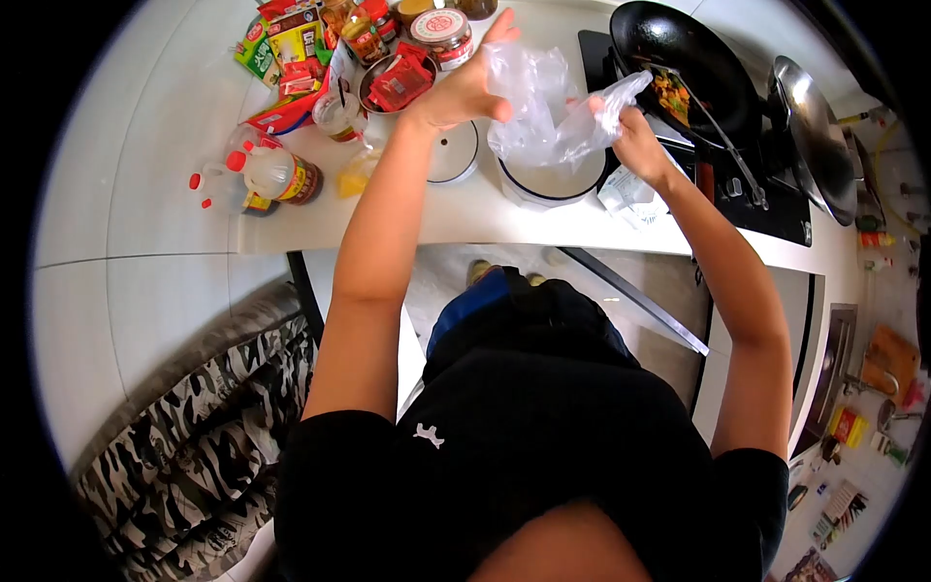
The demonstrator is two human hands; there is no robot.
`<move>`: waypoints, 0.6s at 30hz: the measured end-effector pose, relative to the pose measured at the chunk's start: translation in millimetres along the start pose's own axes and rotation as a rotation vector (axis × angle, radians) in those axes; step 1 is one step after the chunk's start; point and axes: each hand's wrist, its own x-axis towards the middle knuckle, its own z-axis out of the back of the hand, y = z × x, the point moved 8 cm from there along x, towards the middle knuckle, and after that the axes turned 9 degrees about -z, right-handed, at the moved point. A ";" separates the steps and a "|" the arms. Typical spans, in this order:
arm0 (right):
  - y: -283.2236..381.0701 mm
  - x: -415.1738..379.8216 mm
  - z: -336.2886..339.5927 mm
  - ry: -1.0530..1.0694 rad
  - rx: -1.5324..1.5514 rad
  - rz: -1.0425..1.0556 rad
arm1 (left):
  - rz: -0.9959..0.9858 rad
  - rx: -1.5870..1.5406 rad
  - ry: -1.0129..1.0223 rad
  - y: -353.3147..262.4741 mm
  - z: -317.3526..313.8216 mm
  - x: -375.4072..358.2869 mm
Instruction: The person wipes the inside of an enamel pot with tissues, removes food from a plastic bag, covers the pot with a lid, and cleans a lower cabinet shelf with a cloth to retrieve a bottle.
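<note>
Over the pot, right hand pinches plastic bag.

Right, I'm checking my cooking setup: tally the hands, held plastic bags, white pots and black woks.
Hands (left hand, right hand): 2
Held plastic bag: 1
White pot: 1
Black wok: 1
Total: 5

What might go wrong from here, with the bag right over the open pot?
The bag looks loose and bunched up, so a fold might dip into the pot. Any contents, which I cannot make out, could spill over the rim.
The spatula juts out of the wok near the right forearm; a sideways move might knock it and scatter food.
</note>
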 end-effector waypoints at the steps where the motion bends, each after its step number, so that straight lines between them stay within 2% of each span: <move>1: -4.6 2.8 1.5 -0.026 0.014 0.037 | -0.056 -0.176 0.153 8.9 9.4 -5.6; 4: -11.1 5.3 1.6 -0.032 -0.008 -0.021 | 0.031 0.219 0.324 6.8 -0.4 -14.0; 5: -14.4 5.0 -2.0 -0.043 0.038 -0.065 | -0.109 0.373 0.313 -1.7 -11.5 -13.0; 8: -23.3 8.2 -11.2 -0.046 0.090 -0.149 | 0.016 0.590 0.320 -1.2 -39.3 -12.3; 9: -27.0 10.8 -12.8 -0.026 0.052 -0.154 | 0.019 0.580 0.207 -0.1 -37.2 -11.0; 11: -20.1 11.5 -14.2 -0.008 -0.121 -0.180 | 0.202 0.515 0.249 15.4 -32.3 -9.9; 12: -9.9 8.3 -13.0 -0.023 -0.149 -0.127 | 0.293 0.481 0.270 25.2 -29.9 -9.0; 13: 2.0 3.1 -13.8 -0.038 -0.175 -0.073 | 0.128 0.428 0.155 27.2 -24.2 -5.4; 14: 9.8 0.2 -14.0 -0.053 -0.202 -0.018 | 0.140 0.369 0.142 35.1 -20.6 -5.0; 15: 0.9 3.7 -8.1 -0.026 -0.249 -0.061 | 0.152 0.312 0.130 41.4 -15.0 -4.9; 18: 11.0 0.9 -2.8 0.010 -0.424 0.179 | 0.179 0.199 0.087 43.2 -4.2 -3.2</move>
